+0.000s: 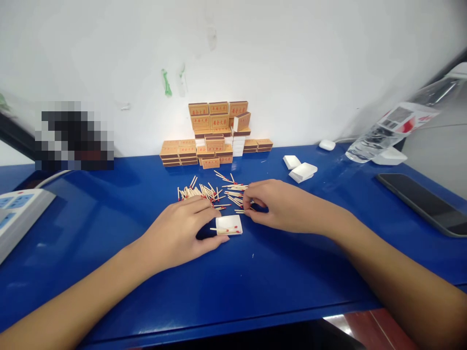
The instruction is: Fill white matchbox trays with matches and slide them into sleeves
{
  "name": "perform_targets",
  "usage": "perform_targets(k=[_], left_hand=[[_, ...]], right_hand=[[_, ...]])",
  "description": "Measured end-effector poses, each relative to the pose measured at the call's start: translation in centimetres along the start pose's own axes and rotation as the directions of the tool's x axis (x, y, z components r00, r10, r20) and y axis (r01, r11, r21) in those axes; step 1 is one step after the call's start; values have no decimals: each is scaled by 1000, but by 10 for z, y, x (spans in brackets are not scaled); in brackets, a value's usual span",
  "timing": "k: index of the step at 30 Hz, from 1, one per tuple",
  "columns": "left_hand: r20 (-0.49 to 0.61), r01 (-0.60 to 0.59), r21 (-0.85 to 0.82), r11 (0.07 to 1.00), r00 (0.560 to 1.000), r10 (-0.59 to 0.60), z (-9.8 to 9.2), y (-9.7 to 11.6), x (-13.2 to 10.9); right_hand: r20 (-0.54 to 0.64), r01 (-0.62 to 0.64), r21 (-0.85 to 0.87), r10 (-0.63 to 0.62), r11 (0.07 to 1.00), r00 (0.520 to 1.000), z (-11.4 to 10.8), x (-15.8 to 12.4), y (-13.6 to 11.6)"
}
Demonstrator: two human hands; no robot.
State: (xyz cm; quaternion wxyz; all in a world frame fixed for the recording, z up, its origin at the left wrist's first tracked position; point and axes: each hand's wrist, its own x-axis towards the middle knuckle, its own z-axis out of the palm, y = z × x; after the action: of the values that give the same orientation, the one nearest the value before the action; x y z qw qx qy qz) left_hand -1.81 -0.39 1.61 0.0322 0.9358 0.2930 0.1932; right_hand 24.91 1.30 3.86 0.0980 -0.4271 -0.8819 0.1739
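Observation:
A small white matchbox tray [229,223] lies on the blue table with a few red-tipped matches in it, one sticking out over its left end. My left hand [188,226] holds the tray's left end between thumb and fingers. Just right of the tray, my right hand [268,204] has its thumb and index finger pinched together at some loose matches [236,188]; the tips touch the end of a match. A heap of matches [204,192] lies behind my left hand.
Orange matchboxes [215,124] are stacked against the white wall. White trays [303,172] lie at the back right, near a white case [327,145], a plastic bottle [394,129] and a phone [425,201]. A white device [22,214] stands at the left.

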Motion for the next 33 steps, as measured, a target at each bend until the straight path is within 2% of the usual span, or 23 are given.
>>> perform_targets(k=[8, 16, 22, 27, 29, 33], left_hand=[[-10, -18, -8, 1000, 1000, 18, 1, 0, 2], [27, 1, -14, 1000, 1000, -1, 0, 0, 0], [51, 55, -14, 998, 997, -54, -7, 2, 2], [69, 86, -62, 994, 994, -81, -14, 4, 2], [97, 75, -85, 994, 993, -67, -14, 3, 2], [127, 66, -133, 989, 991, -49, -14, 2, 1]], right_hand=[[14, 9, 0, -9, 1000, 1000, 7, 4, 2], [58, -11, 2, 11, 1000, 998, 8, 4, 5], [4, 53, 142, -54, 988, 999, 8, 1, -18], [23, 53, 76, -55, 996, 998, 16, -1, -35], [-33, 63, 40, -61, 997, 998, 14, -1, -33], [-242, 21, -24, -26, 1000, 970, 3, -2, -20]])
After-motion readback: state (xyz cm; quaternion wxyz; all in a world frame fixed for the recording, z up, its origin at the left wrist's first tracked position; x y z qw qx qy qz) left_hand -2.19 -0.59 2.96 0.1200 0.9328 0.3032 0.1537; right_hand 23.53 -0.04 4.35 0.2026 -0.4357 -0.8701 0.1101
